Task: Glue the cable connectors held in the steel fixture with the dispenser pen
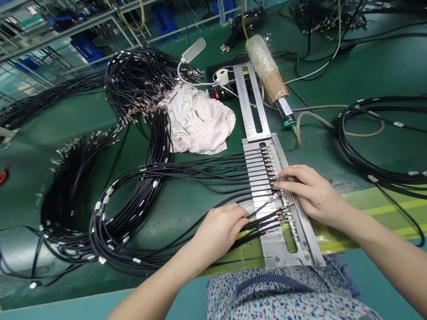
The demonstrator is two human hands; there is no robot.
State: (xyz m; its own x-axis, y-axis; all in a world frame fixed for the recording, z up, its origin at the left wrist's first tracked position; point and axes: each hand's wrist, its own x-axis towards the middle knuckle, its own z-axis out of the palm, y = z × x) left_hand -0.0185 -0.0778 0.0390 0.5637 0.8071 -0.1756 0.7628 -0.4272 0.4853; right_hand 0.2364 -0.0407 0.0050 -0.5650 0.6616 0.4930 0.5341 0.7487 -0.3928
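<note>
A slotted metal fixture [262,175] lies on the bench in front of me, with several black cables [207,168] laid across it side by side. Their metal connectors [268,161] line up along the fixture's right part. My left hand [223,226] is closed, its fingers curled around a black cable just left of the fixture; the fingertips are partly hidden. My right hand [314,191] reaches in from the right, fingertips pressed at a cable connector in the middle of the row. More cables lie in the fixture's near slots, below both hands.
Coiled cable bundles [141,205] spread over the left, with another coil [356,147] at the right. Behind stand a crumpled cloth [201,120], a small lamp [194,50], a power box [223,92] and a wrapped tool [266,68] with a hose. Metal racks line the back.
</note>
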